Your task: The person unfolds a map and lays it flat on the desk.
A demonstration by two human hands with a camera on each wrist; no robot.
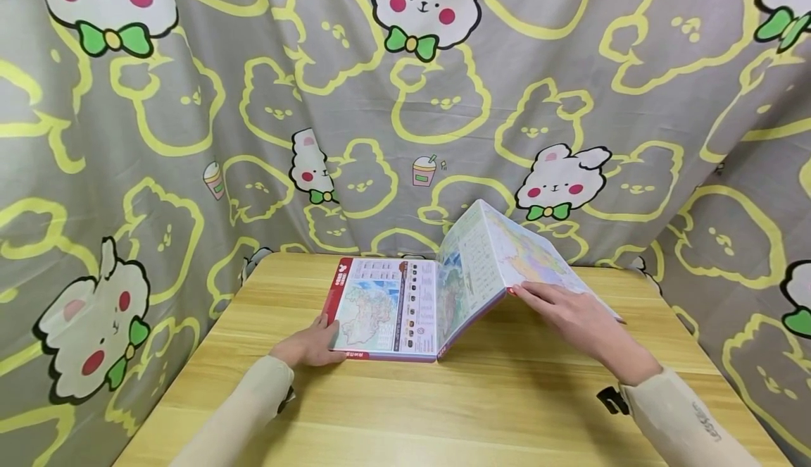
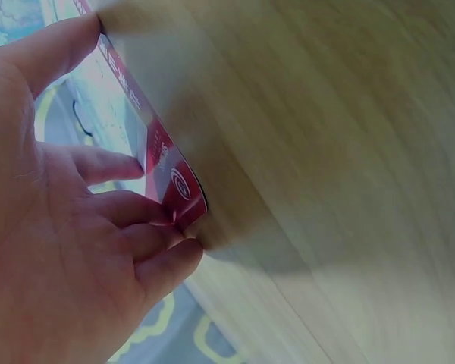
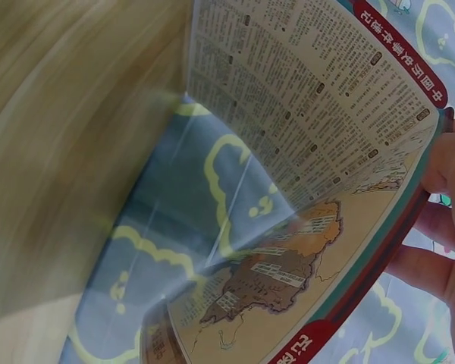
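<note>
A folded map sheet with printed maps, text and red tabs lies partly opened on the wooden table. Its left panel is flat, while the panels on the right rise into a tent-like ridge. My left hand rests at the near left corner. In the left wrist view, its fingertips and thumb touch the red-marked edge of the sheet. With my right hand I grip the near end of the raised fold. Seen from the right wrist, its fingers are at the fold's edge, and printed panels spread below.
The wooden table stretches in front of the sheet and to both sides. Behind and beside it hangs a grey curtain with yellow outlines and cartoon rabbits, close to the table's back edge.
</note>
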